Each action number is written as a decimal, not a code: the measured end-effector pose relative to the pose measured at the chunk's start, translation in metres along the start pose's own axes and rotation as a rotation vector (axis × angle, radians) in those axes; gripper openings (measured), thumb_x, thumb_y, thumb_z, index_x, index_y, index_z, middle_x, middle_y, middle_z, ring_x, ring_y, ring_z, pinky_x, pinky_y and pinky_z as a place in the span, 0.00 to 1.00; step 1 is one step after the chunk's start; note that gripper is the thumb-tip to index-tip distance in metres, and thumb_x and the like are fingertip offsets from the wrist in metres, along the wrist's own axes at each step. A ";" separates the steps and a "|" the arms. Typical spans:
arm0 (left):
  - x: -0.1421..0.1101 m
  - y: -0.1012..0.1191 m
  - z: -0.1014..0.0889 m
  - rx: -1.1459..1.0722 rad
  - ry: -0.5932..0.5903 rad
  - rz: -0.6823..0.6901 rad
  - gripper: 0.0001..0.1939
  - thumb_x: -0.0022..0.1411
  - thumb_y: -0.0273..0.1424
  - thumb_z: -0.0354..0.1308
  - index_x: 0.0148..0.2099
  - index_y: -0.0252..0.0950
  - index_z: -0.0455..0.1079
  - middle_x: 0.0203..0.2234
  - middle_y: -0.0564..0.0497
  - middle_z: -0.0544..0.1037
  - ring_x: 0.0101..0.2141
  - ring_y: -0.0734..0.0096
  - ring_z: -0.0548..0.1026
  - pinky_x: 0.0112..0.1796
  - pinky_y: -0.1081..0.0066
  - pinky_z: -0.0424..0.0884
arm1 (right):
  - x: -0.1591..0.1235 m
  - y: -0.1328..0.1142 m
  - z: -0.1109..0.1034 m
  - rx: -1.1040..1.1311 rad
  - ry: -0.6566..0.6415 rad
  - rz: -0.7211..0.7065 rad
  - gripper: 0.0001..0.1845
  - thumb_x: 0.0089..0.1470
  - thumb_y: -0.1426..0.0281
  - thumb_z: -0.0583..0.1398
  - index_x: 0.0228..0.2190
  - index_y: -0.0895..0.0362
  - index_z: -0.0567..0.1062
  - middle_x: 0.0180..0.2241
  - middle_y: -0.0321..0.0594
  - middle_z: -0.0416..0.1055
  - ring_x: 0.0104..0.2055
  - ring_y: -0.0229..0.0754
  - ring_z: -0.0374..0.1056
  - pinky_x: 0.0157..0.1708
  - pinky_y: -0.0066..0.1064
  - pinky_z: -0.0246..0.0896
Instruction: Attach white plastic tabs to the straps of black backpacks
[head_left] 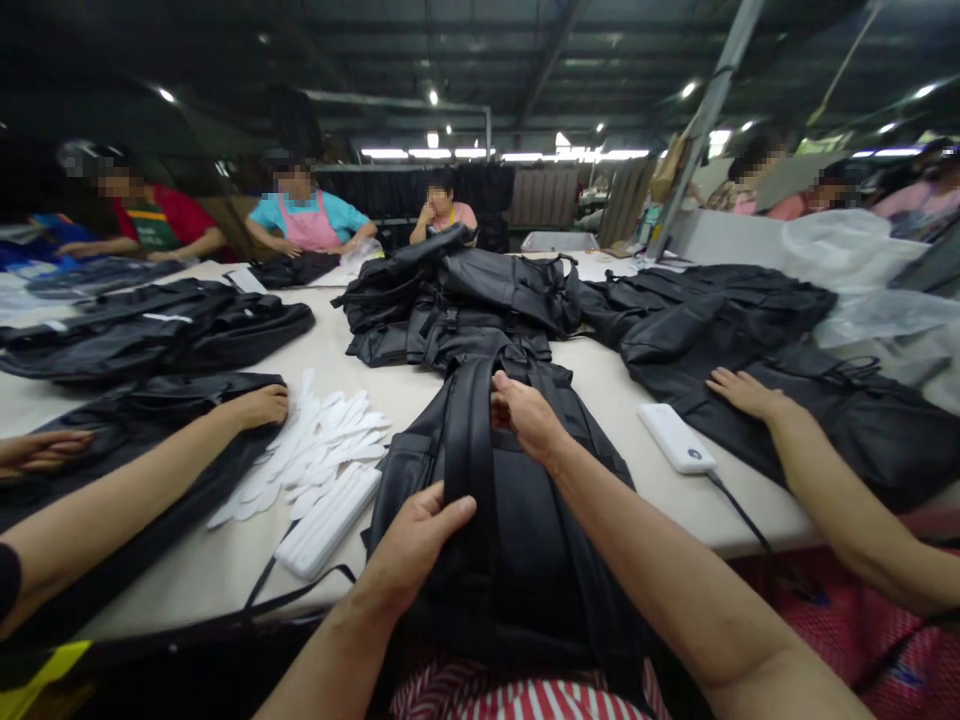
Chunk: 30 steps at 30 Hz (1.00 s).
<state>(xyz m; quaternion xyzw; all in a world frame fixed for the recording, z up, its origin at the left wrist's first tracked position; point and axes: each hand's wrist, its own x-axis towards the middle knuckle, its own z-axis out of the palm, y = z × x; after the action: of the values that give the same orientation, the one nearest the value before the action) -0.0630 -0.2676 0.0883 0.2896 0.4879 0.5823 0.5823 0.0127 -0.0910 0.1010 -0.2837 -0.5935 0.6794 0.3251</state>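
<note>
- Black bag [540, 545] under work sits at the middle of the front edge of the table [600, 378]; its near end runs past that edge, over the striped cloth [540, 700] on the lap.
- Left hand [420, 535]: grasping the strap [469, 430] low on its left side, thumb on top.
- Right hand [529, 415]: curled at the strap's right side, higher up. Can't tell if the fingertips are closed on it.
- Status: mid-handling, I'd say. Strap stands up from the bag's upper face; bag not set down and let go.
- Done: bag laid out, strap face up, left-hand hold made. Can't see whether anything on it is finished.
- Left: strap to be released, at least. Nothing white shows attached to it.
- White strips [330, 450] lie loose left of the bag, toward the front edge, beside a white block [330, 522]. Neither hand on them.
- More black bags: centre pile [480, 300] just beyond this one, left pile [150, 330] by the left edge, right pile [720, 340] toward the right edge. Finished or waiting: can't tell, so no count.
- Co-worker's hand [750, 392] rests flat on the right pile, near the white power bank [677, 440].
</note>
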 end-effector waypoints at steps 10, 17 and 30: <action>0.040 0.052 -0.003 -0.117 0.197 0.307 0.12 0.51 0.30 0.62 0.39 0.32 0.71 0.26 0.50 0.78 0.27 0.71 0.75 0.29 0.74 0.71 | -0.090 0.009 -0.002 -0.229 -0.640 -0.152 0.29 0.46 0.63 0.62 0.50 0.57 0.66 0.50 0.41 0.66 0.52 0.43 0.61 0.51 0.34 0.52; 0.041 0.064 0.010 -0.137 0.342 0.432 0.09 0.51 0.31 0.60 0.35 0.32 0.67 0.19 0.53 0.74 0.18 0.74 0.72 0.20 0.76 0.68 | -0.093 0.027 0.028 -0.633 -0.279 -0.263 0.08 0.56 0.69 0.51 0.29 0.58 0.68 0.19 0.32 0.66 0.24 0.34 0.64 0.28 0.24 0.55; 0.022 0.041 -0.008 -0.325 0.361 0.314 0.10 0.57 0.33 0.56 0.34 0.29 0.70 0.22 0.49 0.76 0.22 0.71 0.74 0.25 0.72 0.73 | -0.027 0.034 0.020 -1.375 -0.070 -0.418 0.11 0.56 0.72 0.50 0.41 0.55 0.69 0.32 0.40 0.74 0.36 0.40 0.69 0.39 0.30 0.52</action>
<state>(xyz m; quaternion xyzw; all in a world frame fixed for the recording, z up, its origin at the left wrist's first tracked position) -0.0900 -0.2417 0.1173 0.1562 0.4332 0.7781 0.4273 0.0110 -0.1274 0.0701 -0.2827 -0.9389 0.0842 0.1772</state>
